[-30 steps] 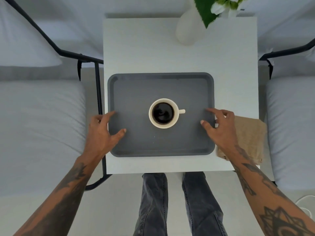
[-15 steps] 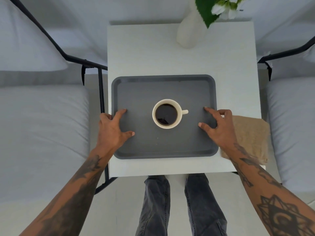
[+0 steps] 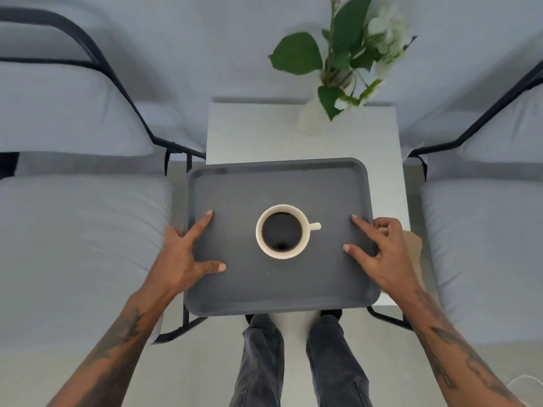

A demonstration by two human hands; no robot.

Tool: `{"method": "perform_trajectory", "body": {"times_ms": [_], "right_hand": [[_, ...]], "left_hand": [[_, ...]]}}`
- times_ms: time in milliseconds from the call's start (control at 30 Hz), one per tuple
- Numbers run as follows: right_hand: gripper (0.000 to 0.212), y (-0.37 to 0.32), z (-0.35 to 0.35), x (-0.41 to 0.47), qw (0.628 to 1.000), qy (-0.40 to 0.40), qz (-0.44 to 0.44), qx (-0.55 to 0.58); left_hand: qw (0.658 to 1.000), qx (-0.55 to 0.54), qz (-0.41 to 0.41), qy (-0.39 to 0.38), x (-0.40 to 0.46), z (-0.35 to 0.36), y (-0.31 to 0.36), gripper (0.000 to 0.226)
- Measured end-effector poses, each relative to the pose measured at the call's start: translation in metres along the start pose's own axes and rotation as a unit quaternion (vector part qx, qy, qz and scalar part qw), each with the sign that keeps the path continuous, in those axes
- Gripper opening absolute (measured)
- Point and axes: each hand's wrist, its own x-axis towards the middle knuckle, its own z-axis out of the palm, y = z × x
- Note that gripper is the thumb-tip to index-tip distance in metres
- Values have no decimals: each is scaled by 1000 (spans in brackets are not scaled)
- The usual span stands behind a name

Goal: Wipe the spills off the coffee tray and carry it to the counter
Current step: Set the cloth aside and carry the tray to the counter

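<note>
A dark grey tray [image 3: 279, 295] is held above the small white table [image 3: 252, 136], its near edge past the table's front. A cream cup [image 3: 282, 231] of black coffee stands at its middle, handle to the right. My left hand [image 3: 183, 257] grips the tray's left rim, thumb and forefinger on top. My right hand [image 3: 379, 254] grips the right rim the same way. A beige cloth [image 3: 415, 254] lies on the table's right edge, mostly hidden behind my right hand.
A white vase [image 3: 311, 118] with green leaves and white flowers stands at the table's back. Grey cushioned chairs with black frames flank the table, one left [image 3: 82, 236] and one right [image 3: 484, 245]. My legs [image 3: 293, 362] stand just below the tray.
Both hands closed on the tray's rims and lifted it off the table toward me. The view has pulled back and up, so the flowers now show.
</note>
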Motion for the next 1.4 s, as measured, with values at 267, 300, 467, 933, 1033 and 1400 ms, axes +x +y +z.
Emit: {"method": "perform_trajectory", "body": {"times_ms": [267,300,467,933,1033,1400], "right_hand": [[54,-143,-167,-21,992,39,-112,38],[53,-159,-186,-21,990,46,-124,45],[51,-225,-264,-17,976,61,-192,77],[41,-350,-367,-13,925,-40,-367,93],[41,-371,-354,-38,910,-83,-396,93],[43,-455,-240,-207,810,-229,-535,74]], "left_hand": [[992,-52,62,94,-120,-156,101,98],[990,-57,70,107,-133,-175,115,97],[975,-74,102,183,-197,-246,169,95],[895,-245,42,370,-378,-254,213,110],[871,-275,16,406,-426,-238,196,108],[775,-293,-112,548,-658,-164,92,107]]}}
